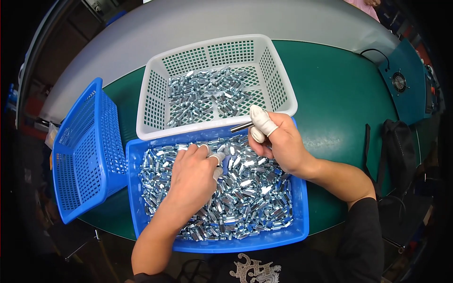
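My right hand (285, 141) is closed around a short dark metal rod (241, 127) that points left, over the far rim of a blue plastic tray (302, 207). White finger covers wrap its thumb and a finger. Low over the tray, my left hand (193, 170) curls its fingers together among a heap of small shiny metal pieces (240, 198), hexagonal in body. Light covers sit on some of its fingers too. Whatever its fingertips pinch is hidden. Beyond the tray, a white perforated basket (142, 113) holds a smaller heap of similar metal pieces (203, 92).
A blue perforated basket (101, 141) stands tilted at the left, against the tray. At the right of the green table mat (330, 94) are a teal box with a fan (401, 82) and a black bag (398, 151). Part of another person (365, 7) shows at the far right.
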{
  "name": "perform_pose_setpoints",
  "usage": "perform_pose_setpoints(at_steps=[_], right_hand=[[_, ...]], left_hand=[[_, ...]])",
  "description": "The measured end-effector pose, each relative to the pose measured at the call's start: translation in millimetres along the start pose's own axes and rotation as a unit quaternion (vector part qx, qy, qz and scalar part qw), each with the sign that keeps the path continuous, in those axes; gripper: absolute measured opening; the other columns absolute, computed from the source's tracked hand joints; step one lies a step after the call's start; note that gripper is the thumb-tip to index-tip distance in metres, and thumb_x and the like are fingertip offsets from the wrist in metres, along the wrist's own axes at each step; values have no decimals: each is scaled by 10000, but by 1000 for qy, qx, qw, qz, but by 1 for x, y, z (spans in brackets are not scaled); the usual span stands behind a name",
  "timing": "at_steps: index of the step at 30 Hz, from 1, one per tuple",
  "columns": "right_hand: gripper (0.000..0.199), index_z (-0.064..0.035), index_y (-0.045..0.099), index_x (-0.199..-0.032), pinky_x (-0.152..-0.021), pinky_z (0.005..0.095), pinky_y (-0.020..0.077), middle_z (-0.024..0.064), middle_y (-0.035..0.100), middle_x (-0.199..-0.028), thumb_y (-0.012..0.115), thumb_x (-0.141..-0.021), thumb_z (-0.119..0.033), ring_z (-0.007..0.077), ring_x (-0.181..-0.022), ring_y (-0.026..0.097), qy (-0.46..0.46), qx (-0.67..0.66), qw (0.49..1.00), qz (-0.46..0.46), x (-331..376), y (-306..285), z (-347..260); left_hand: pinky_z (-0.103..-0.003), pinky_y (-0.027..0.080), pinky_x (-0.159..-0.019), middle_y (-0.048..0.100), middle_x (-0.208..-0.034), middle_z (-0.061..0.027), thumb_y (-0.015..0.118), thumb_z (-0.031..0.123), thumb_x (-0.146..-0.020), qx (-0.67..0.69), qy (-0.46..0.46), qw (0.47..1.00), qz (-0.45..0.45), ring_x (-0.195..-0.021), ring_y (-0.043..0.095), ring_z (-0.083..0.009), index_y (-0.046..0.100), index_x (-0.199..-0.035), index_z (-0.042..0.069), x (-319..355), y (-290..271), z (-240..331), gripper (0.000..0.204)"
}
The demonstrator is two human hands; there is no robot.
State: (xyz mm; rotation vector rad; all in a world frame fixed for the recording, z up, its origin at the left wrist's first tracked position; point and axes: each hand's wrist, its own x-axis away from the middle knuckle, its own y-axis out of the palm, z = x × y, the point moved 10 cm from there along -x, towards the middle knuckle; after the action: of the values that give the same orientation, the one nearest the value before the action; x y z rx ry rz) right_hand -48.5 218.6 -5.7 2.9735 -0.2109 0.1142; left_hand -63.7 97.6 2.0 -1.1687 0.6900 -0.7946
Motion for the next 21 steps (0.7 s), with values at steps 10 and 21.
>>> perform_pose_setpoints(at_steps=[10,21], right_hand=[[450,-83,458,-653,-398,200,272,12,470,-518,369,-985,-373,48,-405,332,-5,-7,1000,-2,2,2,-1],[443,-86,461,-655,-400,203,283,15,478,-524,383,-982,-375,50,-412,349,-16,-14,1000,-10,3,1,0]], left_hand=[[-382,440,-677,588,-696,-93,758,124,-647,115,-17,993,-5,-707,560,-282,645,-831,34,-5,3,-16,234],[-328,458,-626,570,-681,-83,641,3,-686,183,-48,982,-14,-626,541,-210,655,-922,36,-7,1,-21,239]])
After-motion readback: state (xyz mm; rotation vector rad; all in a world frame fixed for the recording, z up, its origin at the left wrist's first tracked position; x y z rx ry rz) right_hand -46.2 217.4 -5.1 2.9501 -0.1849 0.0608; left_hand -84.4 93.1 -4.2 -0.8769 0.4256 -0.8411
